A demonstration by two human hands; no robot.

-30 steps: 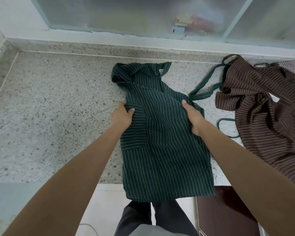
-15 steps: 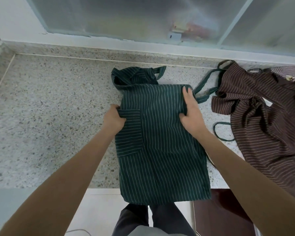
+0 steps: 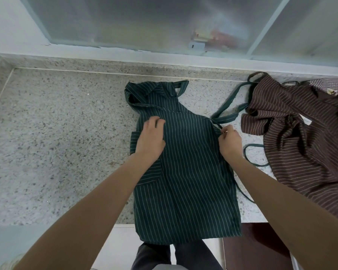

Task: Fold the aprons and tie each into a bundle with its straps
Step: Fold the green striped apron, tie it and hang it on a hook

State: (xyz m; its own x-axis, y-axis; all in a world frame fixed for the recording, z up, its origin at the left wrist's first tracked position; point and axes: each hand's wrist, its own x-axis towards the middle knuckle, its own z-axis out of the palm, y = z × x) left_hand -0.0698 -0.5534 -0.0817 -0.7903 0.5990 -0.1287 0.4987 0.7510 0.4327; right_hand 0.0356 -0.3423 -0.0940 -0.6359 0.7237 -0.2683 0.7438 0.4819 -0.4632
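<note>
We are early in the job, as far as we can judge: the green striped apron (image 3: 185, 162) lies lengthwise in the middle of the speckled stone tabletop (image 3: 57, 143), its sides already turned in to make one long narrow panel, with the hem hanging over the near edge and the bib and neck loop bunched at the far end toward the frosted window (image 3: 144, 22). No cross-fold has been made and nothing is tied yet. Our left hand (image 3: 150, 139) rests on the upper left of the panel, fingers bent down against the cloth and pressing it, though we cannot tell whether they gather any fabric. Our right hand (image 3: 229, 143) is at the right edge, its fingers pinching the fabric or the strap root just where the green waist strap (image 3: 229, 103) leaves the apron; the strap trails loose across the tabletop to the brown striped apron (image 3: 300, 133), which sits crumpled and unfolded on the right, touching that strap. So one apron is half folded and the other is wholly left to do. The green cloth looks like a thin, limp woven cotton with fine pale pinstripes, creasing softly; the straps are flat narrow tapes; the tabletop is hard, grainy terrazzo with a pale seam along the back.
</note>
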